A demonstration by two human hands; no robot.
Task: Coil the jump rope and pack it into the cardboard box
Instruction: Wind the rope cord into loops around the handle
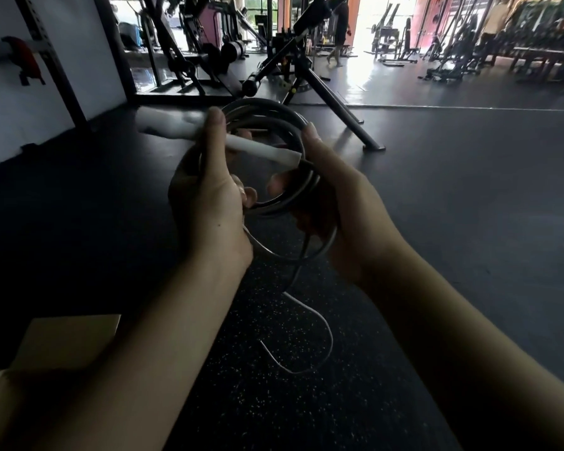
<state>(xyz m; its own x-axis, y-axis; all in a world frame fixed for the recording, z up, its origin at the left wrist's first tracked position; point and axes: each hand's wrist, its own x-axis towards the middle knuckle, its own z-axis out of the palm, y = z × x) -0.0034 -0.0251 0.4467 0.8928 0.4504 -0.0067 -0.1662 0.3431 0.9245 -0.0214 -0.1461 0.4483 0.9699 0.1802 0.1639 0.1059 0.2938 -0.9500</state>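
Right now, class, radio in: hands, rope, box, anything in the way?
Left hand and right hand both gripping the rope coil. Loose tail hanging, not yet wound. Box open, lower left. Nothing blocking.

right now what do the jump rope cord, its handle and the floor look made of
Jump rope cord: likely smooth plastic or coated cable, holds springy glossy loops. Handle: matte white, probably plastic or foam. Floor: looks like black speckled rubber matting.
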